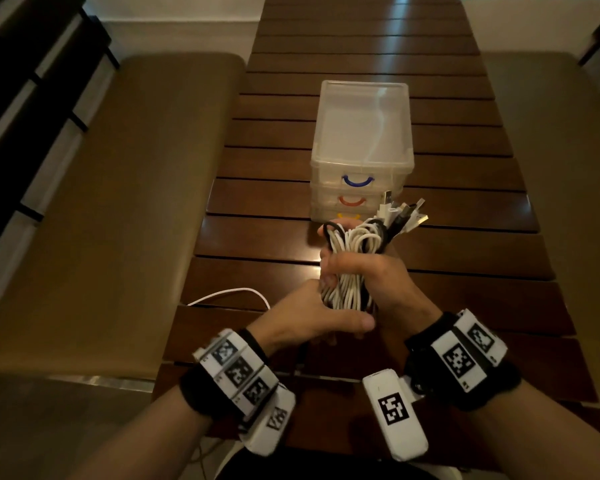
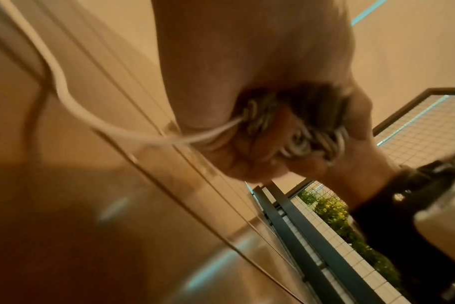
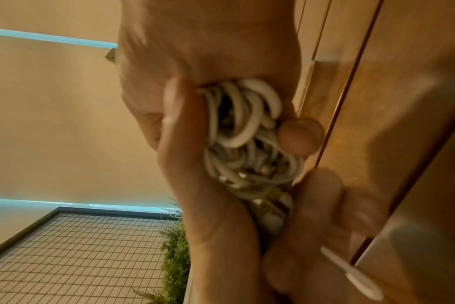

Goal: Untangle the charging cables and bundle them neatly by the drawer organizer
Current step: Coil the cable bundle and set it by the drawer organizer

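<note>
A thick bundle of white and black charging cables is held upright over the wooden table, just in front of the clear drawer organizer. My right hand grips the bundle around its middle. My left hand wraps around its lower end, thumb across the front. Several plug ends fan out at the top right. One loose white cable trails left from the bundle onto the table. Both wrist views show folded cable loops packed inside the curled fingers.
The organizer has blue, red and yellow handles on its stacked drawers. The slatted table runs far ahead. Padded benches flank it on both sides.
</note>
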### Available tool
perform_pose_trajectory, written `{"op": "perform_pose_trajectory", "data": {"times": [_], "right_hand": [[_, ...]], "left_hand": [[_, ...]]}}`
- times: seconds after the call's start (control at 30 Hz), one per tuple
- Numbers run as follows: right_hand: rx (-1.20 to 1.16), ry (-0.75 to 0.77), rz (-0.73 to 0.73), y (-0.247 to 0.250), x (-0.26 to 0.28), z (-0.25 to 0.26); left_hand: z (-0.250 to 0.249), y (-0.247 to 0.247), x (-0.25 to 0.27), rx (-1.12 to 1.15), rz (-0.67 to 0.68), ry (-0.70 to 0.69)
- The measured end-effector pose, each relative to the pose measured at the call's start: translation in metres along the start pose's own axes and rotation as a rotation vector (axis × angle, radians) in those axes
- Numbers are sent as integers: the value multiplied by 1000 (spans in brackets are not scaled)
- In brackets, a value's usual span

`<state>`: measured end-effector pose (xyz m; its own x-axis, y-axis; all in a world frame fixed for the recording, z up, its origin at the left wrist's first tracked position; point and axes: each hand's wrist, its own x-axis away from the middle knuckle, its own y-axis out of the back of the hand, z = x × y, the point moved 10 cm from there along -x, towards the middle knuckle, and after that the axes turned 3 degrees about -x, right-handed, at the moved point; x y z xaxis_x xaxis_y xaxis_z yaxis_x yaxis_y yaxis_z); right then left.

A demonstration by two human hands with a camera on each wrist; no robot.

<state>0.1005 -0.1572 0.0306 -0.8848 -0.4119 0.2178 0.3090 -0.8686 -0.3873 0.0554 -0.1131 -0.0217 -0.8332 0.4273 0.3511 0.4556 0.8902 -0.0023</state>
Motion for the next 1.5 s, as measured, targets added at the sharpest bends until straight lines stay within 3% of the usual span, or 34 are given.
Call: {"op": "perform_pose_trajectory", "data": {"times": [0.1, 0.3, 0.37, 0.47, 0.5, 0.57, 0.63, 0.77, 0.93, 1.1, 1.2, 1.37, 1.5], "right_hand": [[-19, 59, 16, -8, -7, 11], [43, 127, -41, 2, -13, 30], [50, 126, -56, 4, -12, 31], [92, 133, -34, 9, -8, 32], [135, 140, -30, 12, -7, 33], [232, 162, -59, 21, -5, 35], [285, 183, -85, 27, -2, 36], [377, 192, 24, 5, 4, 30], [376, 206, 150, -20, 13, 24], [262, 231, 165, -20, 19, 29], [138, 126, 124, -8, 16, 15], [30, 31, 33, 9, 16, -4], [195, 63, 3, 8, 19, -3]], "left_hand": [[15, 34, 21, -305, 99, 159], [20, 159, 83, -780, -213, 285], [21, 189, 100, -849, -244, 329], [29, 199, 117, -874, -63, 424], [24, 200, 123, -852, -38, 416], [-4, 205, 134, -737, -114, 324], [-41, 201, 142, -682, -200, 169], [-91, 143, 125, -878, -170, -33], [-111, 73, 81, -843, -169, -220], [-100, 70, 68, -413, -433, -171], [-89, 73, 66, -274, -557, -146], [-85, 76, 71, -339, -704, -169], [-84, 68, 65, -482, -711, -197]]}}
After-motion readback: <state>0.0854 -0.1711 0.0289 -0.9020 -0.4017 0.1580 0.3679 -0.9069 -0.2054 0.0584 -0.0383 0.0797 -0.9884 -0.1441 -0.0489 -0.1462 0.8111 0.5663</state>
